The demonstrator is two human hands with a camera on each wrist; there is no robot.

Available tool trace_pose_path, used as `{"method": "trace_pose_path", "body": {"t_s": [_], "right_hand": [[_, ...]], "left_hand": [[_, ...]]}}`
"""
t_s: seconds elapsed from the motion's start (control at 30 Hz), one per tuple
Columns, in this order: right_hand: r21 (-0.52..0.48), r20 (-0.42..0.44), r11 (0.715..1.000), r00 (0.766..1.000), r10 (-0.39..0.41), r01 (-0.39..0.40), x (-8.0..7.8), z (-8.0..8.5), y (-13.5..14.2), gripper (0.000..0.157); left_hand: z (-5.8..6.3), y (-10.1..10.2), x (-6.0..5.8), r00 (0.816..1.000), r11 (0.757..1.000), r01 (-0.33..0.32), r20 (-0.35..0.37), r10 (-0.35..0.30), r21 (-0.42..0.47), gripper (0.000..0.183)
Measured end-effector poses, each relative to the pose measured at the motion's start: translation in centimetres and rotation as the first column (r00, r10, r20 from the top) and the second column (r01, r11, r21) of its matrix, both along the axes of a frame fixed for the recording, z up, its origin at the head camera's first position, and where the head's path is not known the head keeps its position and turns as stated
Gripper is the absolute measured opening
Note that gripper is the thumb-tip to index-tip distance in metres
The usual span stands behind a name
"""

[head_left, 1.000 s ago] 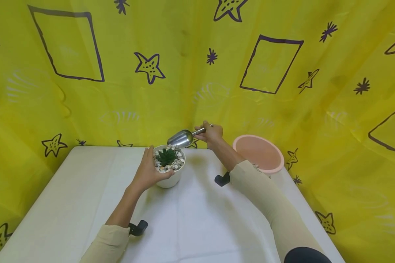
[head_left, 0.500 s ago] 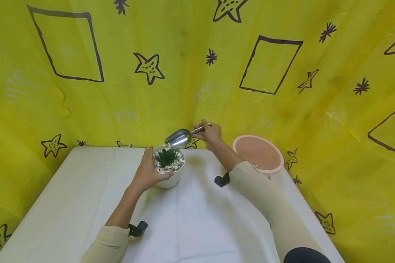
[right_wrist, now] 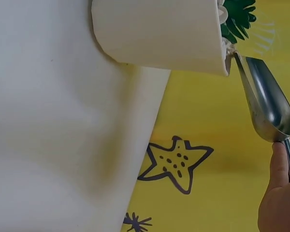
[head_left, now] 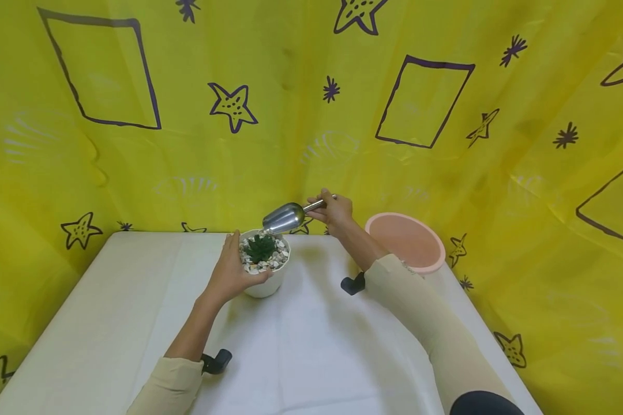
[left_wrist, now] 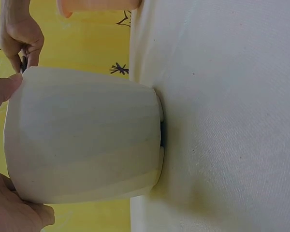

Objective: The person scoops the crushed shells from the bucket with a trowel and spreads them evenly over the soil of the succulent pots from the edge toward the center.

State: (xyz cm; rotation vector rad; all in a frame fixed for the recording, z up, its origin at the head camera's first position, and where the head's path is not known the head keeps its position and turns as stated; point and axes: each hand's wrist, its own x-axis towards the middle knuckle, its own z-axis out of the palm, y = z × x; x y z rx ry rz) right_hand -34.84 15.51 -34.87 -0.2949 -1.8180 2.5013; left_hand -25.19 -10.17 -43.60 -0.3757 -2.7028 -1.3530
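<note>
A white plant pot (left_wrist: 87, 135) stands upright on the table. Green succulent leaves (head_left: 261, 248) rise from its middle, ringed by pale stones (head_left: 277, 259). My left hand (head_left: 231, 271) grips the pot at its rim from the left, thumb in front. Above the pot's far right rim tilts a metal scoop (right_wrist: 268, 99), its lip down at the stones. By its handle my right hand (head_left: 334, 214) holds the scoop, one finger lying along the handle near the scoop's base in the right wrist view. The scoop's inside is mostly hidden in the head view.
At the table's far right stands a pink tub (head_left: 407, 242), partly behind my right forearm, with pale bits near its front rim. A white cloth (head_left: 311, 346) covers the table. Behind hangs a yellow patterned curtain (head_left: 291, 115).
The scoop shifted slightly left, then back right, over the pot's rim. Fewer stones show at its lip than before. My left hand and the pot have stayed in place.
</note>
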Motion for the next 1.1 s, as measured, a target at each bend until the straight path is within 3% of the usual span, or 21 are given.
{"method": "trace_pose_path", "body": {"t_s": [0.5, 0.6, 0.73, 0.93, 1.1], "right_hand": [[0.051, -0.121, 0.996, 0.989, 0.085, -0.079, 0.7, 0.5, -2.3, 0.030], [0.016, -0.158, 0.997, 0.984, 0.077, -0.076, 0.7, 0.6, -2.3, 0.028], [-0.091, -0.243, 0.996, 0.970, -0.001, -0.022, 1.1, 1.1, -2.0, 0.027], [-0.185, -0.348, 0.982, 0.933, -0.088, 0.024, 2.1, 4.1, -0.6, 0.028], [-0.228, -0.334, 0.974, 0.940, -0.064, -0.015, 3.1, 7.1, 1.8, 0.028]], "left_hand": [[0.1, 0.2, -0.1, 1.000, 1.000, 0.019, -0.013, -0.019, 0.010, 0.125], [0.2, 0.2, -0.1, 1.000, 1.000, 0.019, -0.019, -0.019, 0.009, 0.125], [0.3, 0.2, 0.0, 1.000, 1.000, 0.014, 0.000, -0.014, -0.002, 0.126], [0.3, 0.2, 0.0, 0.999, 1.000, 0.006, 0.036, -0.006, 0.003, 0.129], [0.0, 0.0, 0.1, 0.998, 1.000, 0.000, 0.057, -0.001, 0.004, 0.132]]}}
